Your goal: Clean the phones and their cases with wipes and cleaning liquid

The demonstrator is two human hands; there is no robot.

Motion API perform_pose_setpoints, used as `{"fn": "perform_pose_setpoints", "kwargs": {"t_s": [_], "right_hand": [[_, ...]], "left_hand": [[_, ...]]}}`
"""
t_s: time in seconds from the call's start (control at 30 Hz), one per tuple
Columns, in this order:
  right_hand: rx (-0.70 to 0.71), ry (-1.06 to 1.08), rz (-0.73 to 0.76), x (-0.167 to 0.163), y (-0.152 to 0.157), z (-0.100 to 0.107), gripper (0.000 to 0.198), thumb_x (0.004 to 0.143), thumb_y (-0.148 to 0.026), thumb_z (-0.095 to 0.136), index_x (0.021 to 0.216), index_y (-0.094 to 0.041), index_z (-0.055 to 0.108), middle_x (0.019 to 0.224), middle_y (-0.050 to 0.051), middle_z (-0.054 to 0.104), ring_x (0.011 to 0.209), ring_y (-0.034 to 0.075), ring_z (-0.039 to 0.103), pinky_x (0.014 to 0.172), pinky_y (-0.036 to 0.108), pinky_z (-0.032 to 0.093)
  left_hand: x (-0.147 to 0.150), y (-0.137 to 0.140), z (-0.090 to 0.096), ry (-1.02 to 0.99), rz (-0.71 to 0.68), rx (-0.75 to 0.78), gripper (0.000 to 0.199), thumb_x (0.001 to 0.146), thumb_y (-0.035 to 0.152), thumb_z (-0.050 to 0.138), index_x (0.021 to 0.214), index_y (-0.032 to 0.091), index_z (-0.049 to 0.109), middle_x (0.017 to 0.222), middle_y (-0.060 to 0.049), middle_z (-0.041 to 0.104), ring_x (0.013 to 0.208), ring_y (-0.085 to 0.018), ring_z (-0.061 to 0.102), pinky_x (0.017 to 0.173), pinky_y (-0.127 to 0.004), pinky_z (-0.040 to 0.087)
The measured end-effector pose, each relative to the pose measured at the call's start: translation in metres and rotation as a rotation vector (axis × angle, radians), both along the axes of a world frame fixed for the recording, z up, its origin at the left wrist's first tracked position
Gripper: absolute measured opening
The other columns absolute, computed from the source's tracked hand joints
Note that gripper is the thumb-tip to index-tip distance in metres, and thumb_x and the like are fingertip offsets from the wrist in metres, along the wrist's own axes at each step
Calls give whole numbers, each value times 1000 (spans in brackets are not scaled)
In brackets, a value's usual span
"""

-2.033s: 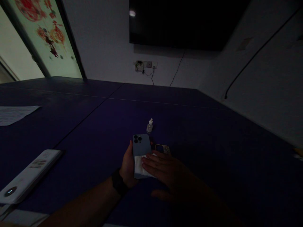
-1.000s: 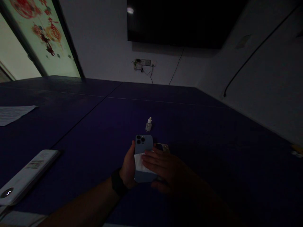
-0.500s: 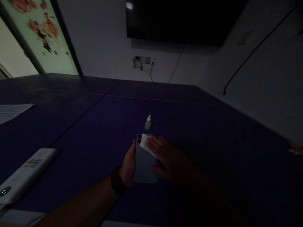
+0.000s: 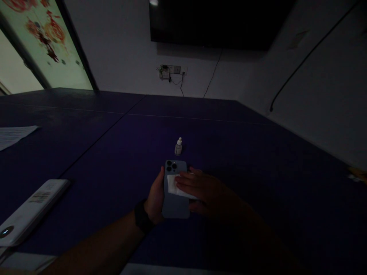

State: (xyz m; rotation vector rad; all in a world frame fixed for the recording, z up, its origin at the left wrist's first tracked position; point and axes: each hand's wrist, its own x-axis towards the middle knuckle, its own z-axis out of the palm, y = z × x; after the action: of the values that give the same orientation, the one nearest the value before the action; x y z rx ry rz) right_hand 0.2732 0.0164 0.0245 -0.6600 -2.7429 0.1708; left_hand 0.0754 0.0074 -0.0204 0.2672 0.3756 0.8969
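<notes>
A blue-grey smartphone (image 4: 174, 208) lies back side up in my left hand (image 4: 155, 198), its camera lenses at the far end. My left thumb runs along the phone's left edge, and the other fingers are hidden beneath it. My right hand (image 4: 200, 187) presses a folded white wipe (image 4: 172, 185) flat on the phone's back, below the lenses. Just beyond the phone, a small clear bottle (image 4: 178, 148) with a white dropper-style cap stands upright on the dark blue table (image 4: 137, 152).
To the left lies a long white device (image 4: 36, 208) with a cable at its near end. Farther back on that side are paper sheets (image 4: 14, 135). A wall-mounted screen (image 4: 220, 23) hangs above sockets and cables (image 4: 172, 70).
My right hand has slid the wipe down the phone's back, toward me, uncovering the camera lenses. My left hand keeps its hold on the phone.
</notes>
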Motion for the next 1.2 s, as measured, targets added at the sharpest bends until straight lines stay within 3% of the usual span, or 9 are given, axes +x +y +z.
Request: {"fn": "perform_pose_setpoints", "kwargs": {"t_s": [0.13,0.27,0.43,0.53,0.63,0.77,0.9,1.07,1.2], "right_hand": [[66,71,-144,-2,3,-6,62,101,-33,51,157,-10,35,160,19,41,152,29,33,124,57,31],[40,58,-99,-11,1,-8,72,99,-42,56,158,-8,32,162,21,37,154,31,28,124,59,29],[79,96,-144,-11,0,-7,66,102,-33,49,160,-12,28,161,18,40,153,29,31,124,58,29],[83,85,-145,-12,-1,-9,76,100,-39,52,162,-9,19,164,20,32,156,32,23,124,61,27],[34,56,-50,-10,0,-8,73,100,-42,53,161,-14,25,163,16,37,155,29,28,125,57,28],[55,117,-99,-7,2,-6,61,103,-31,45,160,-18,30,160,12,43,153,26,32,125,56,28],[61,120,-50,-14,-2,-5,68,100,-37,51,159,-9,31,161,19,39,154,30,29,124,59,29],[-23,100,176,-15,-9,-1,55,102,-42,51,147,-10,52,150,15,56,147,23,43,126,48,30],[28,106,67,-17,-10,-2,55,102,-38,52,147,-6,51,150,18,55,147,26,44,124,52,33]], "left_hand": [[0,-2,1,24,-33,23,70,94,70,47,134,16,62,109,-14,75,86,-26,72,90,-43,51],[1,-2,2,52,70,1,64,98,62,46,138,14,60,112,-13,75,100,-26,71,98,-36,47],[4,-5,3,86,-75,45,74,94,72,44,134,13,63,99,-14,77,81,-28,73,83,-40,52],[6,-6,3,115,-27,42,66,96,67,46,127,13,67,95,-12,77,81,-25,73,79,-35,53],[6,-7,0,117,-34,49,60,95,63,52,120,12,69,94,-12,77,78,-22,72,77,-32,53],[6,-8,-5,108,-178,56,74,89,76,49,120,11,68,88,-13,77,66,-23,71,69,-36,54],[6,-8,-4,117,-88,19,57,92,67,54,102,14,73,78,-8,76,67,-20,71,68,-30,52],[1,-4,-3,19,-79,-32,57,95,64,53,95,10,74,81,-10,78,75,-19,74,72,-28,52],[0,-1,-3,-21,-45,5,61,96,65,49,100,10,74,87,-11,78,79,-21,74,78,-30,52]]}}
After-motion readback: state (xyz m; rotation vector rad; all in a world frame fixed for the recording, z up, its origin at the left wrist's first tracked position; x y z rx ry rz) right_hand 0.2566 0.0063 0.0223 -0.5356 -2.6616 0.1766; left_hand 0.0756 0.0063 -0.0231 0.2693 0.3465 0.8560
